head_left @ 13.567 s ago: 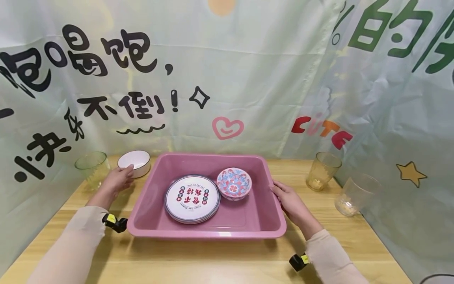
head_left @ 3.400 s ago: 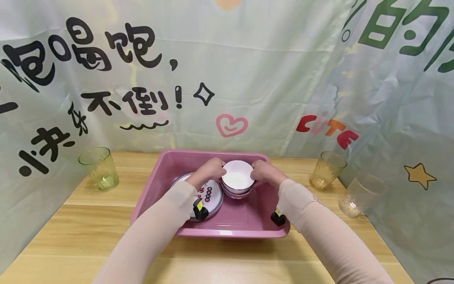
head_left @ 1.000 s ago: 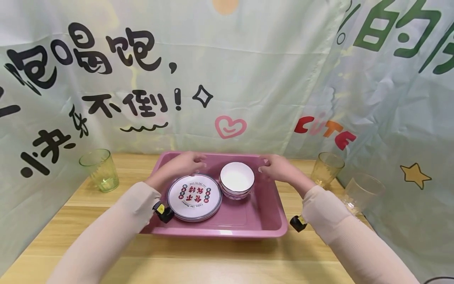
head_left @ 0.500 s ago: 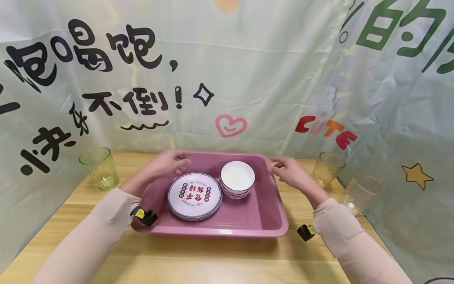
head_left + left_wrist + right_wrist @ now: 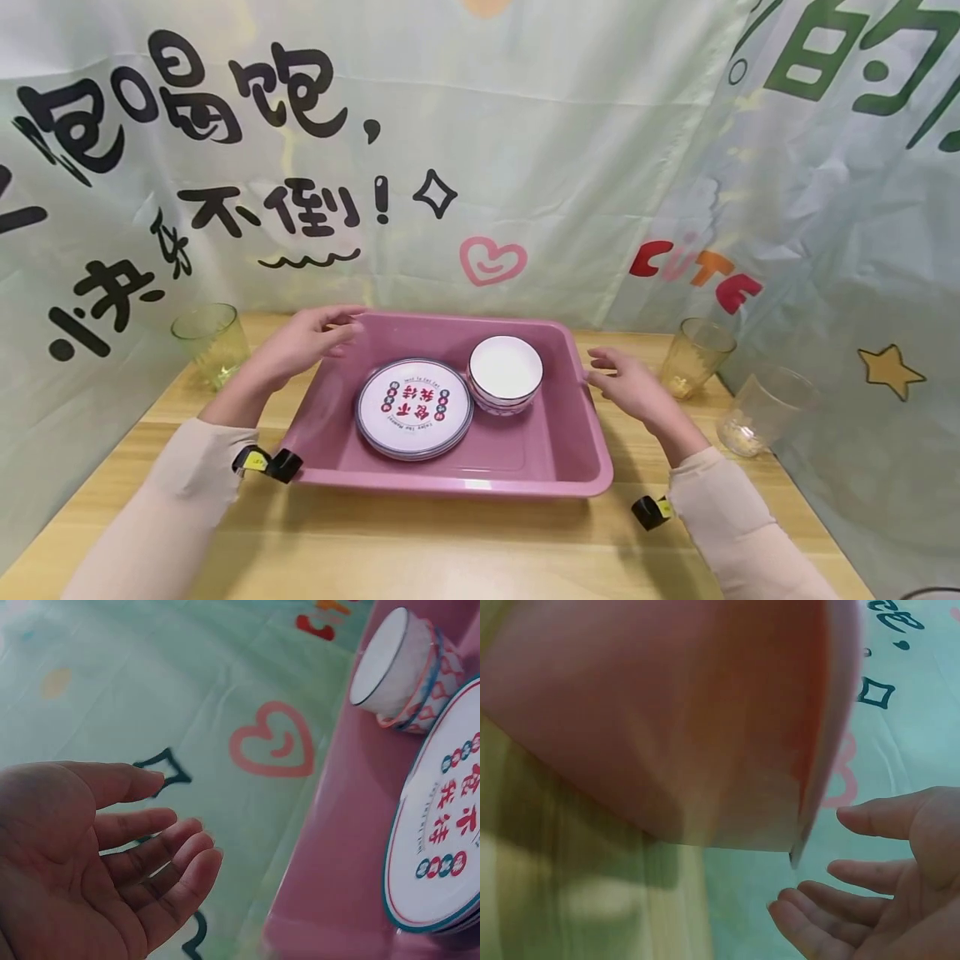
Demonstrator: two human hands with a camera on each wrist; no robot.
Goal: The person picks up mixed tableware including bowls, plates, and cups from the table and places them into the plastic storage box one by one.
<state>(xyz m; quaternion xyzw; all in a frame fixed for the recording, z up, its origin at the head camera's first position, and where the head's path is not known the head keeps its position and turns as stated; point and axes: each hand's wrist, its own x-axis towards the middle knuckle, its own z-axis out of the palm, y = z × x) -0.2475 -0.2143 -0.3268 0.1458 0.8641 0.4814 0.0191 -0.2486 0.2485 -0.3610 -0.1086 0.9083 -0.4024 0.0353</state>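
A pink plastic basin (image 5: 495, 487) stands on the table with a stack of white plates (image 5: 415, 407) and a stack of bowls inside. On top of that stack is a white bowl (image 5: 506, 367), nested in a red-and-blue patterned bowl (image 5: 442, 686). My left hand (image 5: 303, 340) hovers at the basin's back left corner, its fingers loosely bent and empty. Beside the right rim is my right hand (image 5: 630, 387), fingers relaxed, holding nothing. In the right wrist view that hand (image 5: 877, 889) shows apart from the basin wall (image 5: 667, 727).
A green glass (image 5: 213, 343) stands at the back left of the wooden table (image 5: 480, 550). On the right are a yellowish glass (image 5: 696, 357) and a clear glass (image 5: 761, 412). A printed cloth (image 5: 540, 167) hangs behind and at the sides.
The white bowl went from the table's left into the basin, onto the patterned bowl. Both hands have since let go and drawn apart, left hand leftward, right hand past the right rim.
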